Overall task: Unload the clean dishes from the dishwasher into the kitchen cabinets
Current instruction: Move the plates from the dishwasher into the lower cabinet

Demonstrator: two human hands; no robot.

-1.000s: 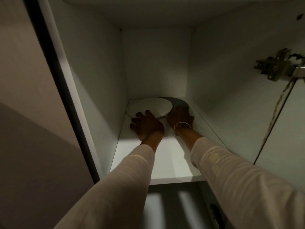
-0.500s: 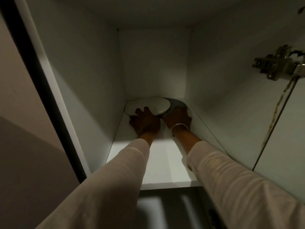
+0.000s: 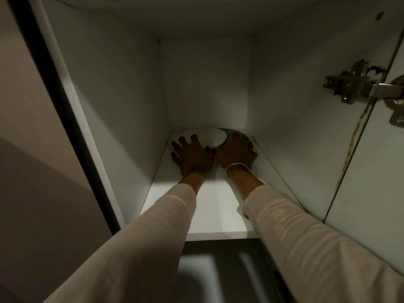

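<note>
White plate (image 3: pixel 212 136) lies flat at the very back of the cabinet shelf (image 3: pixel 209 213). Its far edge is near the back wall (image 3: pixel 205 84) and its left edge near the left wall (image 3: pixel 122 101). Its right part overlaps a dark grey plate (image 3: pixel 236 132), which sits in the back right corner close to the right wall (image 3: pixel 284 101). Little room is left around the pair at the back and sides. The bare stretch lies toward me, from my wrists to the shelf's front edge.

The shelf is white and smooth, lit in a bright band across its front half and dim at the back where the plates are. The cabinet is a tall white box with much open height above them. At the right a metal hinge (image 3: pixel 354 84) carries the open door (image 3: pixel 371 193).

My left hand (image 3: pixel 193 157) lies palm down, fingers spread and fairly straight, fingertips on the white plate's near left rim, gripping nothing. My right hand (image 3: pixel 237 153), with a chain bracelet (image 3: pixel 235 168) at the wrist, lies just beside it. Its fingers are spread flat over the grey plate's near rim, also gripping nothing. Both hands are on the near side of the plates, thumbs almost touching.
</note>
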